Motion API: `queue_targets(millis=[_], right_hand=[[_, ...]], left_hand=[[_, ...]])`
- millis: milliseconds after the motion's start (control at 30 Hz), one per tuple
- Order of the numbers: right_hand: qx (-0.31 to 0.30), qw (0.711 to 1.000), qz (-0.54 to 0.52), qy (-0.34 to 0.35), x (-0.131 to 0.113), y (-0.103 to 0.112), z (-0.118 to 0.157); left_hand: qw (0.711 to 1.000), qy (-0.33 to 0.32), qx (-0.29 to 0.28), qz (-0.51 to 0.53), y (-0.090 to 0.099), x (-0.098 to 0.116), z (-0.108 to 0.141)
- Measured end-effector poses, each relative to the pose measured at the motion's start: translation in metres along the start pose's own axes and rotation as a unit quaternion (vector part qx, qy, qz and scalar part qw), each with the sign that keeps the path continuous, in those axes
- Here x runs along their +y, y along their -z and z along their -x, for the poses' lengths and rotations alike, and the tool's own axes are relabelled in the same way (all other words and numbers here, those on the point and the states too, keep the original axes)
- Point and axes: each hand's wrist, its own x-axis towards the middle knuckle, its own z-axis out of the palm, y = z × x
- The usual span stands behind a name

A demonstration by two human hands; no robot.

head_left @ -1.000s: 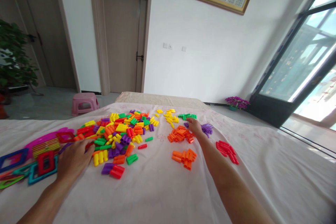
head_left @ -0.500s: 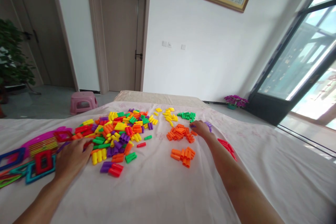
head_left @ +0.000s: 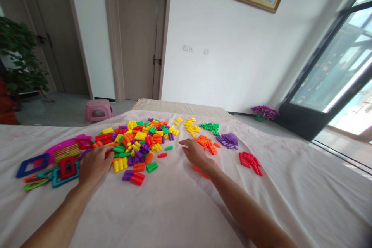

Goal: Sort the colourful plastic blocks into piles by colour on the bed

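My left hand (head_left: pixel 95 166) rests at the left edge of a mixed heap of plastic building pieces (head_left: pixel 136 143) in red, yellow, green, purple and orange. Its thumb and forefinger look apart, touching the pieces there; the other fingertips are partly hidden. Right of the heap, my right hand (head_left: pixel 196 153) is held above the cloth with its fingers apart and nothing in them. It partly covers a group of orange pieces (head_left: pixel 207 143) and more orange ones under the wrist. Purple pieces (head_left: pixel 228 140) and red pieces (head_left: pixel 250 162) lie in separate groups further right.
Yellow pieces (head_left: pixel 190 126) and green pieces (head_left: pixel 210 127) form small groups farther back. Coloured frame-shaped plastic pieces (head_left: pixel 65 172) lie at the left. A pale cloth (head_left: pixel 162 209) covers the surface. A pink stool (head_left: pixel 99 110) stands beyond it.
My right hand has moved left and nearer, away from the purple pieces, which now lie uncovered. My left hand stays at the heap's edge. The view has shifted slightly.
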Motion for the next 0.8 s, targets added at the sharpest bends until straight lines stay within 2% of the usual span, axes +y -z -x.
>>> queue_targets(millis=[67,167,267,400,500,633,800], right_hand=[[-0.026,0.999,0.020,0.017,-0.027,-0.019,-0.003],[-0.059,0.997,0.052,0.012,-0.048,-0.039,-0.011],[-0.056,0.996,0.073,-0.001,-0.053,-0.048,-0.014],[-0.039,0.998,0.052,-0.010,-0.046,-0.047,-0.007],[0.029,0.999,-0.029,-0.030,-0.026,-0.035,-0.005],[0.149,0.978,-0.087,-0.114,0.029,-0.005,-0.016],[0.193,0.943,-0.071,-0.262,0.097,0.038,-0.035]], left_hand=[[1.000,0.001,0.000,0.003,0.001,0.001,0.000],[1.000,0.000,0.003,0.007,0.001,0.000,0.000],[1.000,-0.006,0.004,0.013,0.000,0.000,0.000],[1.000,-0.008,0.001,0.013,0.001,0.000,0.001],[1.000,-0.008,0.003,0.011,0.001,0.001,0.001],[1.000,-0.006,0.008,0.014,0.000,0.001,0.001],[1.000,-0.005,0.008,0.010,-0.003,0.000,0.001]])
